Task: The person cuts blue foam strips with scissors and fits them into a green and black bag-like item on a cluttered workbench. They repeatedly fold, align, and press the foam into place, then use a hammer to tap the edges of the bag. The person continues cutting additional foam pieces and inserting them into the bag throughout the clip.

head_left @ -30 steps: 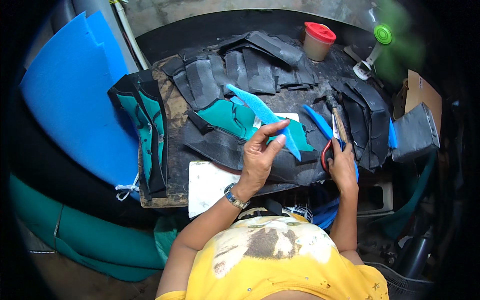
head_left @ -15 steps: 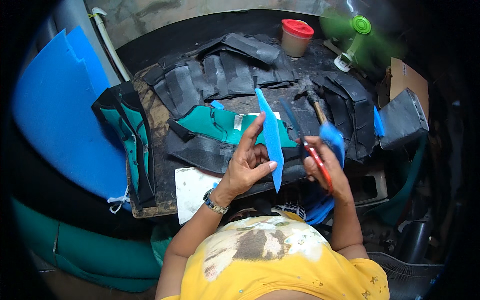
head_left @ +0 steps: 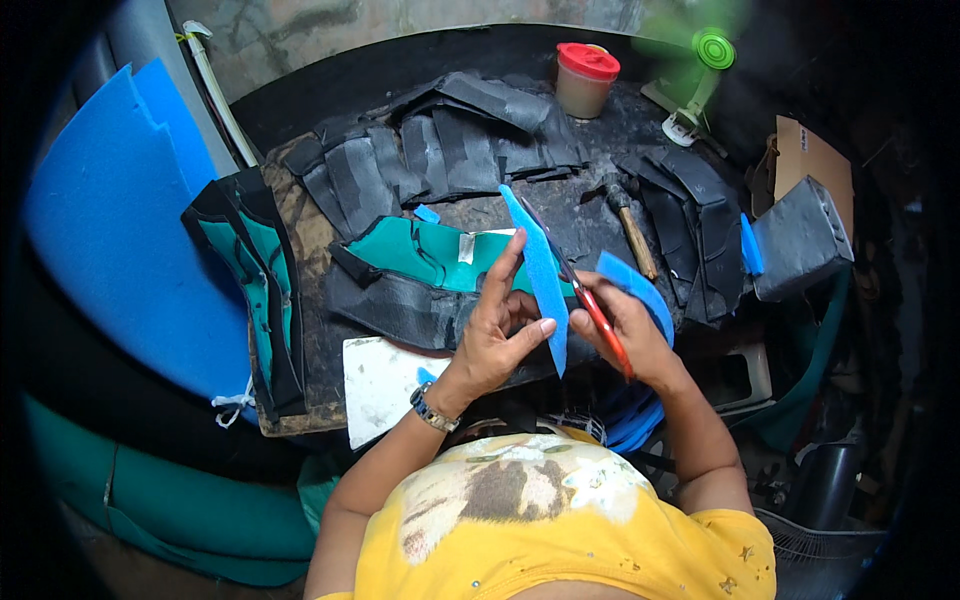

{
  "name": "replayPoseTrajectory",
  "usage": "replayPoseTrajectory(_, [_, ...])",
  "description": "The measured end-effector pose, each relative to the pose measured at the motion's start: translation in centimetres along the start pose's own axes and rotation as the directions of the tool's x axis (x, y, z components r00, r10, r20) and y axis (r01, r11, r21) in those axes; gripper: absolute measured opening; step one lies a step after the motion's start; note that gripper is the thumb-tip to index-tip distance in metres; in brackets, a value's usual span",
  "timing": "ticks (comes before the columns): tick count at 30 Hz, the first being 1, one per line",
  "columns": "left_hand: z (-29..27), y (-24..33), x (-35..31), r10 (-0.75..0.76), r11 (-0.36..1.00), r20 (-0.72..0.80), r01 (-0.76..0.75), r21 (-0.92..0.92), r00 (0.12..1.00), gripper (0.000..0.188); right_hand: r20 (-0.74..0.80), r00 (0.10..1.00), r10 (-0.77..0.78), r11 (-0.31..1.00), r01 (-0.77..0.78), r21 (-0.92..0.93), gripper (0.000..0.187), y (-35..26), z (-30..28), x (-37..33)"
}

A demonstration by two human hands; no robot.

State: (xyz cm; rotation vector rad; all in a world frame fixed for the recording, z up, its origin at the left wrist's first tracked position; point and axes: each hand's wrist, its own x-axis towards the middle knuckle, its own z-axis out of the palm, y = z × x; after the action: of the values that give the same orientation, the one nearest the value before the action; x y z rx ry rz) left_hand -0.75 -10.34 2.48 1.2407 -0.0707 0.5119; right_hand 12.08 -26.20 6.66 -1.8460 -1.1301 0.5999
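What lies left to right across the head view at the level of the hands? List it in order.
Blue foam sheet → teal and black stack → left hand → blue foam strip → red-handled scissors → right hand → grey box.

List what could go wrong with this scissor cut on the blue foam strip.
1. The left hand pinches the blue foam strip right beside the red-handled scissors held by the right hand; its fingers could get nicked.
2. The thin strip stands unsupported and may bend, so the cut could wander.
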Motion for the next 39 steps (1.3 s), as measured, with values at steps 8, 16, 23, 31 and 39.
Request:
replayPoseTrajectory(8, [-2.6,0.8,-0.2,-0.024,0.995,-0.291,0.052,0.088,0.956,0.086,0.636,0.739,-0.225,0.668,-0.358,0.653,0.072,8.5,-7.1,7.5])
replayPoseTrajectory(16, [-4.7,0.2,-3.4,-0.055,0.956,-0.475,0.185,0.230,0.878,0.082,-0.114,0.994,-0.004,0.849,0.063,0.524,0.070,9.1,-10.0,-2.0])
replayPoseTrajectory(23, [-4.1,-1.3,-4.0,0.011,0.940,-0.492,0.159,0.302,0.871,0.075,-0.402,0.861,-0.313,0.713,-0.067,-0.698,0.066,12.6,-2.4,-5.9])
replayPoseTrajectory(31, [-3.7,-1.8,-4.4,0.083,0.944,-0.565,0.117,0.308,0.821,0.081,-0.597,0.699,-0.394,0.803,-0.053,-0.593,0.059,8.5,-3.9,0.0])
replayPoseTrajectory(39, [-3.2,-1.4,-4.1,0.079,0.977,-0.615,0.061,0.203,0.785,0.080,-0.310,0.907,-0.284,0.685,-0.034,-0.728,0.047,10.3,-4.5,10.8])
